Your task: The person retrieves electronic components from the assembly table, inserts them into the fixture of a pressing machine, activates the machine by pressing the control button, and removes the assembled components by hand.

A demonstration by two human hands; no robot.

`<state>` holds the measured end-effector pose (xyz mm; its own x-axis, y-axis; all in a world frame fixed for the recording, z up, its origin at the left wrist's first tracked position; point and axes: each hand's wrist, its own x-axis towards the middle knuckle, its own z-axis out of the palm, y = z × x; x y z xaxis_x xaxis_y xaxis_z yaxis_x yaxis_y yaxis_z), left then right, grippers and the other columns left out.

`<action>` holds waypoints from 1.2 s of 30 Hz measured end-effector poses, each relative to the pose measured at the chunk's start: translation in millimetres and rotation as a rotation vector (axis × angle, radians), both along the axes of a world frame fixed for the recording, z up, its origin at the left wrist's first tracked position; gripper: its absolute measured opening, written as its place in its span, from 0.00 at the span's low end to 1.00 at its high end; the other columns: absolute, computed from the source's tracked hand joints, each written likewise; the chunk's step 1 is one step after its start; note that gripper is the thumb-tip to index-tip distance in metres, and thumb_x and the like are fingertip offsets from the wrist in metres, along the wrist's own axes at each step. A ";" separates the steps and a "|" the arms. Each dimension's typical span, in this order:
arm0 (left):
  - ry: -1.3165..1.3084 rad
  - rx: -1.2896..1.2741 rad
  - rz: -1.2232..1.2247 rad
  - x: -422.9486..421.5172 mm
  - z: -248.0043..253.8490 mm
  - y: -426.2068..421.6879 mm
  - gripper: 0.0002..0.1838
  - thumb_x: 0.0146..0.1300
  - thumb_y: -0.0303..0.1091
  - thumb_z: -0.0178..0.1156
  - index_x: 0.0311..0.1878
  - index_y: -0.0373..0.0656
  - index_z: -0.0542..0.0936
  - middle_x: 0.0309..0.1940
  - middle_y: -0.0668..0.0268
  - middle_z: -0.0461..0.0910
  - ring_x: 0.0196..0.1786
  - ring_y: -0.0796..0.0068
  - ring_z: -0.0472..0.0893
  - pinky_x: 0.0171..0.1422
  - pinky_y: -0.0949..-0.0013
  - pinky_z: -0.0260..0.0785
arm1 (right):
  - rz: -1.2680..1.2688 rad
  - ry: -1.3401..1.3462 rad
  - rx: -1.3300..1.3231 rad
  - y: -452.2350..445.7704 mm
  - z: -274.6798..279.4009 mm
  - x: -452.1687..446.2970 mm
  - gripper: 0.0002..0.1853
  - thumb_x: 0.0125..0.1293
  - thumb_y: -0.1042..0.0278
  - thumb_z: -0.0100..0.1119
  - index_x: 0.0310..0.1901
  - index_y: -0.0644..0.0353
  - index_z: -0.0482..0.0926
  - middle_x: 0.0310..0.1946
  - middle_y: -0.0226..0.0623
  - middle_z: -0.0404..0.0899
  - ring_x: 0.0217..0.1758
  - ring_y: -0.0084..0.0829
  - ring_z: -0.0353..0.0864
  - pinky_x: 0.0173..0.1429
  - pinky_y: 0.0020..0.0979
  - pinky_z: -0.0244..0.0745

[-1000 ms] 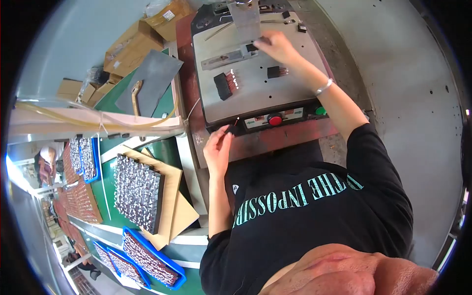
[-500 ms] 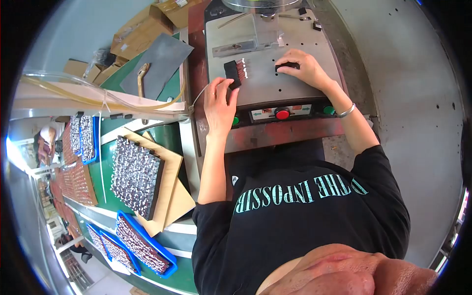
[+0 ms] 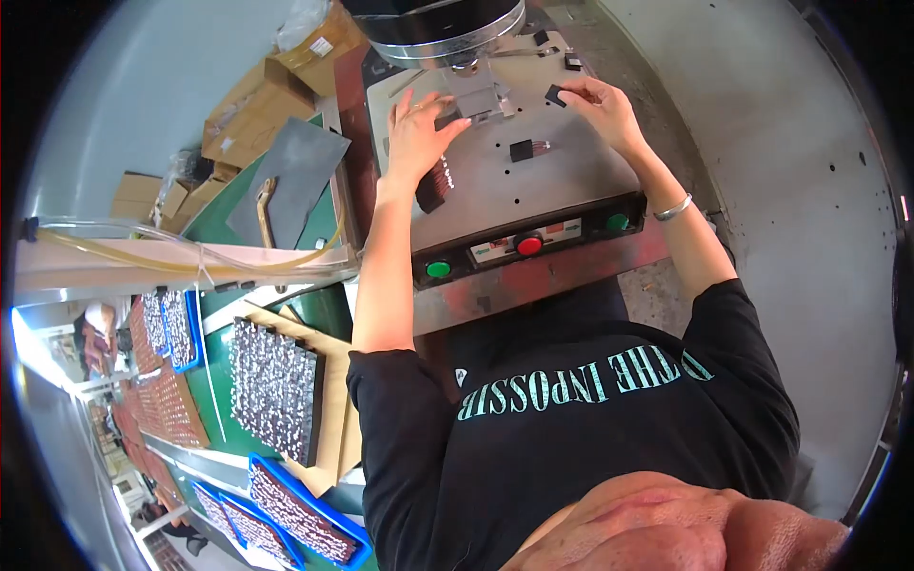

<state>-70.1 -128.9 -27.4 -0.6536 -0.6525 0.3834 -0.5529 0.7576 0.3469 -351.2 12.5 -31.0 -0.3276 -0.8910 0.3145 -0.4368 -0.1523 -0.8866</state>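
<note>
Since the left hand (image 3: 416, 138) sits just beside the clear tool (image 3: 471, 90) under the machine head (image 3: 438, 33), pinch is the main hazard: if the head came down, those fingers could get caught. Likely trigger would be a bumped green button (image 3: 438, 270); the left forearm passes near it in view. Second risk: a dipped left wrist could knock the row of black blocks (image 3: 431, 196) and bend its white-tipped leads. Third: the right hand (image 3: 606, 112) has only one end of its small black block (image 3: 555, 95), so a loose pinch could drop it on the metal plate (image 3: 571, 181); a leftward sweep could also brush the loose leaded block (image 3: 521, 150). Pose: both forearms reach forward over the plate. Left thumb and fingers are spread apart, no part visible between them; can't tell if fingertips touch the tool. Right arm angles in from the side, thumb and fingertips clamped on the block above the plate's right side, free end toward the tool.
</note>
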 end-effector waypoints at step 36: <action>0.378 0.107 0.241 83.4 -17.4 131.7 0.11 0.61 0.30 0.68 0.47 0.44 0.81 0.51 0.63 0.80 0.56 0.57 0.79 0.59 0.59 0.73 | 0.492 0.297 0.085 1.4 7.2 55.1 0.12 0.65 0.63 0.67 0.46 0.58 0.86 0.45 0.35 0.84 0.48 0.34 0.81 0.56 0.32 0.75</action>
